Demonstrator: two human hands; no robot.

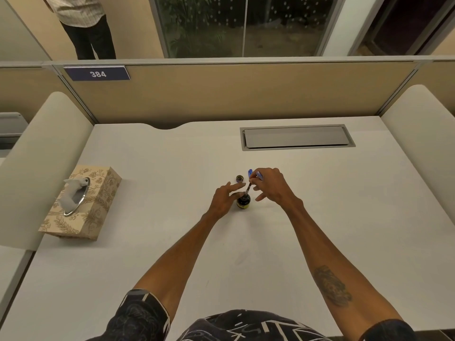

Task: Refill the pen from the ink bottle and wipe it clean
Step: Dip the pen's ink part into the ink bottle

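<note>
Pinching hand: the right hand [269, 187] is pinching the pen [249, 187] between thumb and fingertips.
Pen: tip is sitting in the ink bottle [243, 202] mouth, below those fingers.
Left hand [225, 199]: fingers are lying straight beside the bottle.
Bottle cap [240, 178]: lying just beyond the left fingertips.

The tip of the slim blue-and-black pen [249, 187] was hidden in the neck of the small dark glass ink bottle [243, 202], its yellow label too small to read; whether the left hand [225, 198] gripped that bottle was unclear.
</note>
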